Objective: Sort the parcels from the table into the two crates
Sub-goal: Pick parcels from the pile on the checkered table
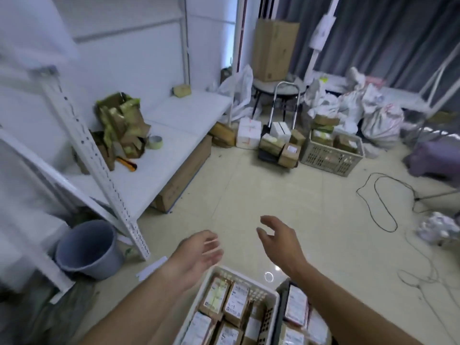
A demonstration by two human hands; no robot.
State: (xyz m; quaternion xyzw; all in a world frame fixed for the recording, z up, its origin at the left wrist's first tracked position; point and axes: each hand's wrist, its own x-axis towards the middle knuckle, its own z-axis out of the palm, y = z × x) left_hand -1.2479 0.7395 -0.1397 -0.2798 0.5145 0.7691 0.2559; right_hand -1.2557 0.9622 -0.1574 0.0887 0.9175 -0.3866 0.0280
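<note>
Nearest me, the white crate [270,293] held labelled parcels [236,301] packed tight; a dark crate [282,307] touching its right side held more. My left hand [199,255] and right hand [278,237] hovered above, fingers spread, empty. Left sat a grey bucket [87,247]. Far right, a grey crate [331,155] carried stacked boxes.

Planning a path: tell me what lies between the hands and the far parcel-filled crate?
Bare tiled floor only, in the head view.
</note>
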